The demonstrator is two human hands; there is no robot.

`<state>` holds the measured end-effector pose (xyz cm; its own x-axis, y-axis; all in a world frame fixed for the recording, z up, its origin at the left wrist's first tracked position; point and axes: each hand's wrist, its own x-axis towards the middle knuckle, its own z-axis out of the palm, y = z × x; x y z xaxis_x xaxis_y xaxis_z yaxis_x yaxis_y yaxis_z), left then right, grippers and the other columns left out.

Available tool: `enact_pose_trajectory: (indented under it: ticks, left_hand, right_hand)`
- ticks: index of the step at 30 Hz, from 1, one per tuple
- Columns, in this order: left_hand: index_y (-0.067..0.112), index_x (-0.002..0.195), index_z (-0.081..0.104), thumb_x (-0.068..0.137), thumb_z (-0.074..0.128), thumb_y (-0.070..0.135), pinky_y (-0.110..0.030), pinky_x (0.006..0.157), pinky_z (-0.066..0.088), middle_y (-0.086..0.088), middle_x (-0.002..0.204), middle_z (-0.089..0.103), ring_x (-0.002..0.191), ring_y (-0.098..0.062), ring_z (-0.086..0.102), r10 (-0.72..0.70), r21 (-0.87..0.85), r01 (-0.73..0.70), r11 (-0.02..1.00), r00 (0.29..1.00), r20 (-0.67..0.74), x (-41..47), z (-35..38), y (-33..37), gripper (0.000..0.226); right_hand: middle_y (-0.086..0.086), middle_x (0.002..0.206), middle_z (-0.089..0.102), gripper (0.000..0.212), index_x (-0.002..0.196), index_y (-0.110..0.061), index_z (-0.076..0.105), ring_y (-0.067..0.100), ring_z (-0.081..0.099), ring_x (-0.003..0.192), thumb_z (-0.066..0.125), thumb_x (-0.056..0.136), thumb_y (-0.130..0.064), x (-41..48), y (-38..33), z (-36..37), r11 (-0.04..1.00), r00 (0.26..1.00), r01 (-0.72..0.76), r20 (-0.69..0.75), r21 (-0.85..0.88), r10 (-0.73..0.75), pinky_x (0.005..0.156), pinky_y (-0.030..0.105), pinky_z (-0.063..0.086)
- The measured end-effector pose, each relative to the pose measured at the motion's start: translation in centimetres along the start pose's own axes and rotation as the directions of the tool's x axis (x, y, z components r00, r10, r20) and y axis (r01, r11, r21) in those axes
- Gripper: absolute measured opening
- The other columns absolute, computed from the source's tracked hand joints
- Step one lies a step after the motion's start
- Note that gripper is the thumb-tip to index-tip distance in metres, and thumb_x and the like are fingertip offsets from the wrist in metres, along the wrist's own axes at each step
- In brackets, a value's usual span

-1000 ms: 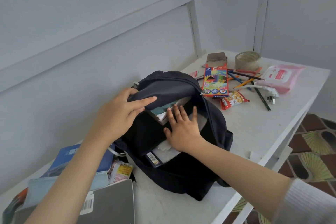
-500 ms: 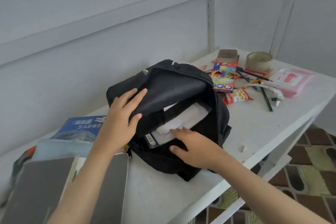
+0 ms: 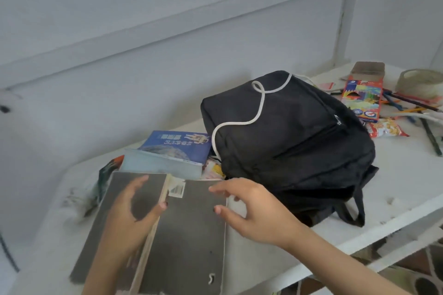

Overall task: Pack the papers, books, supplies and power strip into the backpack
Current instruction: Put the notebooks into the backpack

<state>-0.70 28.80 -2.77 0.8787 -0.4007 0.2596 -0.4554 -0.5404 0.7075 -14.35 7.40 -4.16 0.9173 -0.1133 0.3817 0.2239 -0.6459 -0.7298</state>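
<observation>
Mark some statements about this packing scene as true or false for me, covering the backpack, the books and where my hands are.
1. A white cord lies across the black backpack. True.
2. The blue book lies to the right of the backpack. False: it lies on the backpack's left, by the wall.
3. The left hand and right hand are both over the grey books at the front. True.
4. The tape roll sits on top of the backpack. False: it rests on the table at the far right, beyond the pencil box.
5. The right hand is inside the backpack. False: it is outside, in front of the bag.
</observation>
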Motion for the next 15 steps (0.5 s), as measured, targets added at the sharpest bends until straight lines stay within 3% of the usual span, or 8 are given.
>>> enact_pose_trajectory:
  ticks: [3, 5, 7, 10, 13, 15]
  left_hand:
    - [0.056, 0.126, 0.036, 0.049, 0.074, 0.053, -0.026, 0.102, 0.03, 0.02, 0.135, 0.042, 0.127, 0.0, 0.037, 0.018, 0.006, -0.02, 1.0, 0.986, 0.165, -1.7, -0.3, -1.7, 0.085]
    - [0.057, 0.131, 0.028, 0.055, 0.076, 0.044, -0.027, 0.102, 0.034, 0.024, 0.133, 0.041, 0.128, -0.002, 0.038, 0.078, 0.099, -0.104, 0.99, 0.969, 0.234, -2.3, -0.3, -1.9, 0.091]
    - [0.064, 0.128, 0.022, 0.07, 0.073, 0.024, -0.025, 0.093, 0.041, 0.029, 0.118, 0.049, 0.119, -0.006, 0.05, 0.109, 0.142, -0.145, 0.979, 0.965, 0.238, -2.4, -0.8, -1.7, 0.087]
    - [0.068, 0.127, 0.022, 0.082, 0.058, 0.01, -0.035, 0.079, 0.051, 0.013, 0.099, 0.068, 0.087, -0.016, 0.065, 0.104, 0.186, -0.17, 0.968, 0.942, 0.318, -1.7, -2.5, -1.7, 0.082]
    - [0.062, 0.12, 0.04, 0.085, 0.049, -0.005, -0.034, 0.067, 0.05, 0.01, 0.092, 0.072, 0.071, -0.022, 0.063, 0.109, -0.02, -0.11, 0.994, 0.912, 0.394, -0.8, -5.7, -0.9, 0.076]
    - [0.057, 0.112, 0.05, 0.085, 0.051, -0.009, -0.027, 0.066, 0.043, 0.008, 0.093, 0.073, 0.071, -0.021, 0.056, 0.117, -0.191, -0.041, 0.981, 0.906, 0.406, -0.1, -8.3, -0.1, 0.072]
  right_hand:
    - [-0.016, 0.11, 0.059, 0.036, 0.121, -0.02, 0.058, -0.002, 0.053, 0.096, 0.06, 0.087, -0.029, 2.1, 0.1, 2.6, 0.999, 0.999, -0.026, 0.025, 0.03, 0.025, 0.085, 0.002, 0.032]
    - [-0.013, 0.109, 0.059, 0.038, 0.124, -0.022, 0.055, -0.008, 0.052, 0.095, 0.06, 0.086, -0.027, 3.3, 0.2, 4.1, 0.997, 0.998, -0.065, 0.019, 0.044, 0.064, 0.083, 0.003, 0.034]
    - [-0.015, 0.108, 0.056, 0.041, 0.127, -0.02, 0.053, -0.017, 0.048, 0.095, 0.061, 0.087, -0.024, 4.5, 0.2, 5.4, 0.992, 0.995, -0.102, 0.018, 0.07, 0.101, 0.081, 0.001, 0.033]
    - [-0.022, 0.113, 0.053, 0.043, 0.126, -0.032, 0.049, -0.016, 0.047, 0.101, 0.059, 0.084, -0.026, 5.9, -0.4, 6.5, 0.988, 0.993, -0.118, 0.023, 0.098, 0.116, 0.084, 0.003, 0.034]
    - [-0.036, 0.118, 0.045, 0.05, 0.12, -0.045, 0.043, -0.019, 0.042, 0.109, 0.065, 0.084, -0.018, 6.9, -1.4, 6.9, 0.98, 0.993, -0.115, 0.045, 0.164, 0.109, 0.088, 0.001, 0.031]
    - [-0.033, 0.123, 0.047, 0.055, 0.118, -0.047, 0.046, -0.015, 0.042, 0.115, 0.07, 0.081, -0.015, 7.7, -2.0, 7.2, 0.943, 0.989, -0.149, 0.049, 0.297, 0.141, 0.094, 0.008, 0.031]
